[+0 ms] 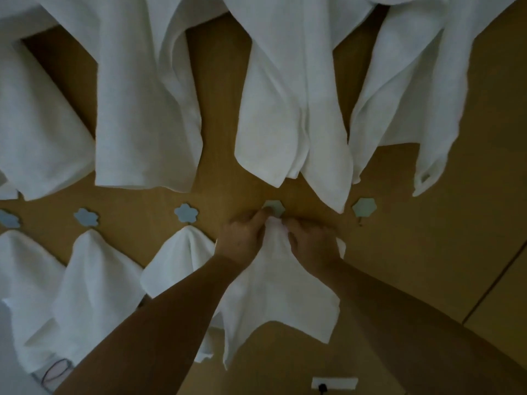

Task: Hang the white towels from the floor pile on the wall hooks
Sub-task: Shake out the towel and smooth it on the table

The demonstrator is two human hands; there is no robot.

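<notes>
A white towel (273, 297) hangs against the tan wall, its top bunched just under a pale flower-shaped hook (275, 207). My left hand (243, 240) pinches the towel's top from the left, and my right hand (310, 243) grips it from the right. Both sets of fingertips meet at the hook's lower edge. The hook's peg is hidden behind fingers and cloth. The floor pile is out of view.
Three more towels (182, 258) hang from flower hooks (185, 213) to the left. A bare flower hook (364, 207) sits to the right. Several larger white towels (288, 109) hang in an upper row. A white wall socket (333, 383) is low down.
</notes>
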